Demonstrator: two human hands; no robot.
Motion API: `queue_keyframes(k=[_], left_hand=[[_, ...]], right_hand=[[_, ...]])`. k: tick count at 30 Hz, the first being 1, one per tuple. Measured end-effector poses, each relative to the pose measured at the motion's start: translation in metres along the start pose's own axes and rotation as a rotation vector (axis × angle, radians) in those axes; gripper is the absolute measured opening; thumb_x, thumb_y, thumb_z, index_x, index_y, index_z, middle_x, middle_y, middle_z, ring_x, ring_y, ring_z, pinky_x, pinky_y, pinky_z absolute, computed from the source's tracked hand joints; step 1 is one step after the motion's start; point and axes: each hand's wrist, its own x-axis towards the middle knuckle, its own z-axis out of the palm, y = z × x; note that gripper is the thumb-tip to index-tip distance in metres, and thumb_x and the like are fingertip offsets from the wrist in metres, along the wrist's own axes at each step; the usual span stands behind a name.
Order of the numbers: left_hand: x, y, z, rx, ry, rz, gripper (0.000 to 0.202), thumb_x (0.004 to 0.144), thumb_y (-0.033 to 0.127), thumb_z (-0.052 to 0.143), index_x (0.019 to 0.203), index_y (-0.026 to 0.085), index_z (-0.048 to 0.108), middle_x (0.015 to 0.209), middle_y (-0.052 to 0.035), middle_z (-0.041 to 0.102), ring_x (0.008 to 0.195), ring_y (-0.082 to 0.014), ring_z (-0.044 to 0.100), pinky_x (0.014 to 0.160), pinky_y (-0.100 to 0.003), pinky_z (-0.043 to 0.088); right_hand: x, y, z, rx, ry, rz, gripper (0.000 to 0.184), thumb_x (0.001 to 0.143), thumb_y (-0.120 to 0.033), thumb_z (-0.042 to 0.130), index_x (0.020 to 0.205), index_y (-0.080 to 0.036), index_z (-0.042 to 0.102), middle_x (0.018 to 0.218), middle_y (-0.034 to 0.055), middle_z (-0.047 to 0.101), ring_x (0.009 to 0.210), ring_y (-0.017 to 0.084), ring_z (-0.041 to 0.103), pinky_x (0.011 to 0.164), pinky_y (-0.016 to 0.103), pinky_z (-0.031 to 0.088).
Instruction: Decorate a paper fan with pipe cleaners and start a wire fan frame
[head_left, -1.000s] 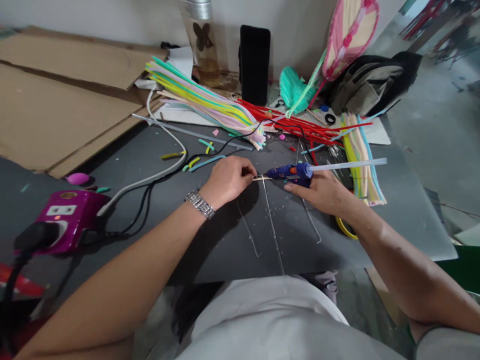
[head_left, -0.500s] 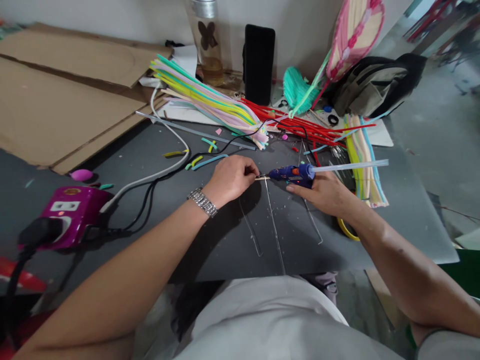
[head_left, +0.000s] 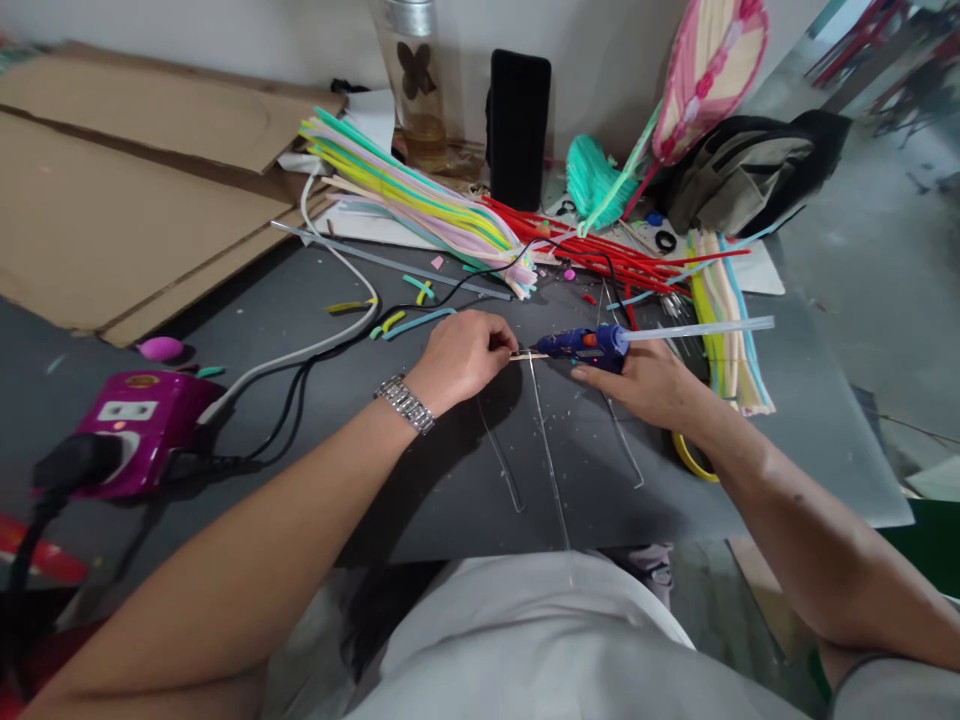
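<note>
My right hand (head_left: 646,385) grips a small blue glue gun (head_left: 583,345) with a clear glue stick (head_left: 701,328) sticking out of its back. Its nozzle points left, at the top ends of thin clear rods (head_left: 546,440) lying on the dark mat (head_left: 420,480). My left hand (head_left: 461,355), a metal watch (head_left: 405,404) on its wrist, is closed in a pinch on those rod ends right at the nozzle. The rods fan out from there toward me.
A purple power strip (head_left: 127,428) with a black plug sits at left, its cables crossing the mat. Behind lie pastel sticks (head_left: 420,205), red sticks (head_left: 607,250), a bottle (head_left: 416,85), a black box (head_left: 519,125), a bag (head_left: 742,170) and cardboard (head_left: 112,190).
Almost nothing moved. Both hands stay at the same spot, the glue gun's nozzle kept against the pinched rod ends; the view shifted slightly.
</note>
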Motion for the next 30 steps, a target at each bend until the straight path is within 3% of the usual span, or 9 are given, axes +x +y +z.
queue_keyframes(k=[14,24,30], left_hand=[[-0.0009,-0.0004,0.0009,-0.002,0.015,0.003,0.019,0.085,0.012,0.065,0.093,0.017,0.082,0.092,-0.0077,0.081,0.079,-0.0192,0.069,0.075,-0.032,0.047],[-0.0006,-0.0005,0.0010,0.000,0.024,0.003,0.017,0.085,0.013,0.066,0.089,0.018,0.082,0.090,-0.0070,0.080,0.078,-0.0197,0.069,0.076,-0.032,0.049],[-0.0013,0.0008,0.0006,0.010,0.012,-0.006,0.017,0.086,0.013,0.066,0.091,0.017,0.082,0.091,-0.0078,0.080,0.079,-0.0200,0.069,0.076,-0.032,0.048]], right_hand=[[-0.0016,0.0009,-0.0004,-0.021,-0.004,0.019,0.039,0.087,-0.046,0.071,0.063,-0.023,0.051,0.062,-0.0005,0.054,0.066,0.018,0.055,0.067,0.033,0.042],[-0.0034,0.0005,0.0001,-0.018,0.002,-0.022,0.027,0.088,-0.045,0.069,0.083,-0.019,0.072,0.075,0.0029,0.067,0.079,0.022,0.063,0.078,0.034,0.048],[-0.0038,0.0025,0.0018,0.000,0.004,-0.032,0.027,0.089,-0.045,0.069,0.085,-0.019,0.073,0.079,0.0032,0.069,0.080,0.022,0.064,0.079,0.033,0.049]])
